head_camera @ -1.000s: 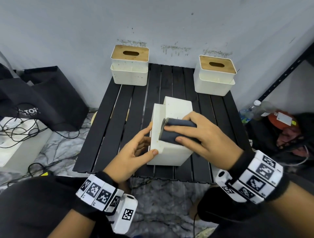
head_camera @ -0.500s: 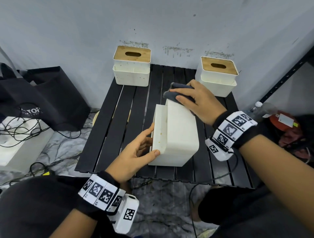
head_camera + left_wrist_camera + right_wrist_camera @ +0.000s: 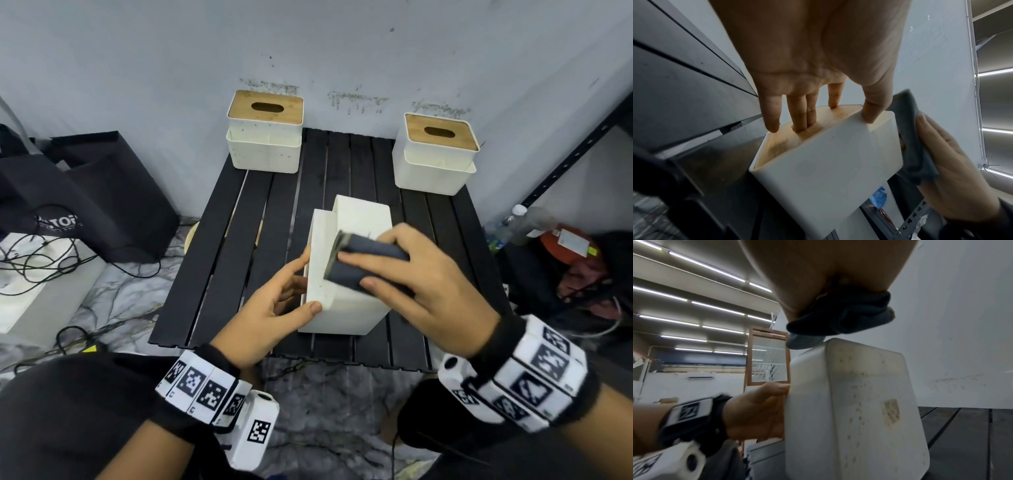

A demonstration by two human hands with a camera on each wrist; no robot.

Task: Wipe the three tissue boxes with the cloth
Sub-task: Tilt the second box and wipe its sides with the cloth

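A white tissue box lies on its side near the front of the black slatted table. My left hand grips its left near corner, thumb on the front face, and two fingers reach into the slot of the wooden lid. My right hand holds a folded dark grey cloth pressed on the box's upper face. The cloth sits at the top edge of the speckled box. Two more tissue boxes stand upright at the back left and back right.
A black bag and a white unit with tangled cables lie on the floor to the left. At the right stand a black shelf upright, a plastic bottle and red clutter. A wall is close behind the table.
My right hand swept the cloth from the near part of the box to its far end and has drawn it back toward me. The left hand and the box stayed put.
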